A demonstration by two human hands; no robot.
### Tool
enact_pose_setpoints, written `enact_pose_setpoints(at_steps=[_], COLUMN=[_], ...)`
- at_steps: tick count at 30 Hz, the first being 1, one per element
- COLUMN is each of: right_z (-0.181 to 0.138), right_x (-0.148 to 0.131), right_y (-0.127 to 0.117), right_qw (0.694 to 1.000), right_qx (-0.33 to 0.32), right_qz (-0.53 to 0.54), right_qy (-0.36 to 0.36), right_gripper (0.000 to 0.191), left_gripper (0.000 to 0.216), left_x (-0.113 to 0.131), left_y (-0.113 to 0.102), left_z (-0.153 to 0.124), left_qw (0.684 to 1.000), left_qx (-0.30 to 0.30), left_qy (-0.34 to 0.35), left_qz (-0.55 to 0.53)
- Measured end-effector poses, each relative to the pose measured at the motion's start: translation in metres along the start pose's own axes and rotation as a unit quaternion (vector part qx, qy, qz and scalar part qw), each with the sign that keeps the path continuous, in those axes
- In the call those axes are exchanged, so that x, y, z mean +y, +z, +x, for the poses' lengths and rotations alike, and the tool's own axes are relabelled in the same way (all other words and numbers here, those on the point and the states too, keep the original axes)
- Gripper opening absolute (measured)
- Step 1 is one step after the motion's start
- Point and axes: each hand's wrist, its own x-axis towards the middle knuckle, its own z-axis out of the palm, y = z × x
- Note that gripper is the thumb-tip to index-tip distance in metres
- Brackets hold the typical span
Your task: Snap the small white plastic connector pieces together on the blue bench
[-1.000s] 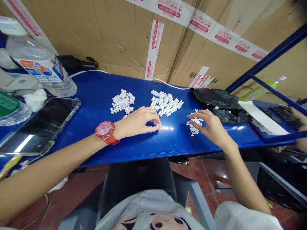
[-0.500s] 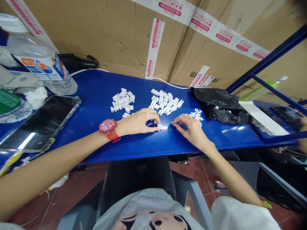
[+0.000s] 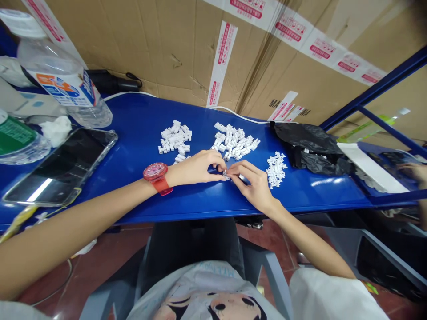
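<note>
Currently, the left hand [image 3: 202, 168] and right hand [image 3: 256, 186] both pinch one block [image 3: 226, 175]; three loose piles [image 3: 235, 143] are left.

Clearance: front strip of the blue tabletop [image 3: 203, 203], centre of frame; gap between the left white-part pile [image 3: 175, 137] and the middle pile [image 3: 235, 142]. Obstructions: small-piece pile [image 3: 276, 170] and black plastic bag [image 3: 305, 137] at right; smartphone [image 3: 60, 171] and plastic bottle [image 3: 63, 78] at left; cardboard [image 3: 160, 49] at top of frame.

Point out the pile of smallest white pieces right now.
In the head view, the pile of smallest white pieces lies right of centre on the blue tabletop, between the right hand and the black plastic bag.
</note>
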Motion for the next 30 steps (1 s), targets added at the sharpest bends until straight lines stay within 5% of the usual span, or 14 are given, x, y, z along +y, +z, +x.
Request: enact_pose_setpoints(at_steps=[12,22,30], right_z=[-0.004,-0.026,-0.028], right_x=[0.000,0.048,0.059], right_y=[-0.007,-0.087,-0.070], right_qw=[0.996,0.955,0.946], right_qx=[-0.049,-0.028,-0.067], right_qz=[-0.049,-0.285,-0.302], right_qy=[-0.051,0.080,0.095], right_gripper=[0.017,0.019,0.018], left_gripper=[0.020,0.031,0.018], left_x=[0.000,0.007,0.005], left_y=[-0.002,-0.001,-0.001], left_z=[0.000,-0.002,-0.002], left_qw=[1.000,0.998,0.998], left_qx=[-0.008,0.003,-0.016], left_qy=[-0.002,0.010,0.025], left_qz=[-0.002,0.055,0.056])
